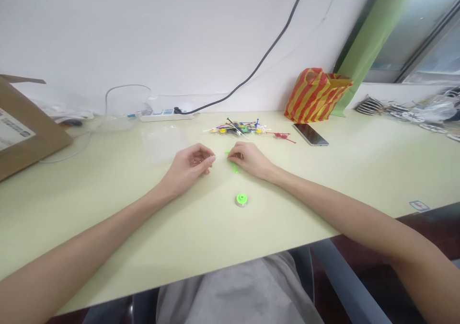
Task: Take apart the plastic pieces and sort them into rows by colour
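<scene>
My left hand (194, 163) is just above the table, its fingers curled and the thumb tip close to the index finger. Whatever may be between those fingertips is too small to make out. My right hand (247, 158) rests at the table with thumb and fingers pinched on a bright green plastic piece (235, 168), partly hidden under the hand. Nearer to me lies a small round spool-like piece (242, 199) with a bright green top and a greyish rim. Behind my hands sits a pile of colourful thin plastic sticks and small parts (240, 127).
Right of the pile are a red plastic piece (282, 135), a phone (311, 134) and a red-and-yellow striped bag (316, 96). A clear plastic bag (163, 142) lies left of it, before a power strip (167, 115). A cardboard box (32, 127) stands far left.
</scene>
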Motion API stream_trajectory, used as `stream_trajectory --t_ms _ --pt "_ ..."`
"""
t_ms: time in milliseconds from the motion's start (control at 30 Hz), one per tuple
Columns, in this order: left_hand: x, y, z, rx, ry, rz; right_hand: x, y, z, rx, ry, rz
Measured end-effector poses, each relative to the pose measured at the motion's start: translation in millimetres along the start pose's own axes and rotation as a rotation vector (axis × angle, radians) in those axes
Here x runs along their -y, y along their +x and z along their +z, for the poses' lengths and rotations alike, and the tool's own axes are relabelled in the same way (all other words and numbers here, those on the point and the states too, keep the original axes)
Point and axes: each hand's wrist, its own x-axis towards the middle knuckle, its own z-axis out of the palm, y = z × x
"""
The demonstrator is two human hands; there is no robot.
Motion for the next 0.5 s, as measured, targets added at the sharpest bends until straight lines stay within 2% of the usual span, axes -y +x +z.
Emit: stream_trajectory --t_ms 500 --pt "-2 0 0.7 0.015 -0.016 -0.009 -10 -4 -9 0.009 0.059 0.013"
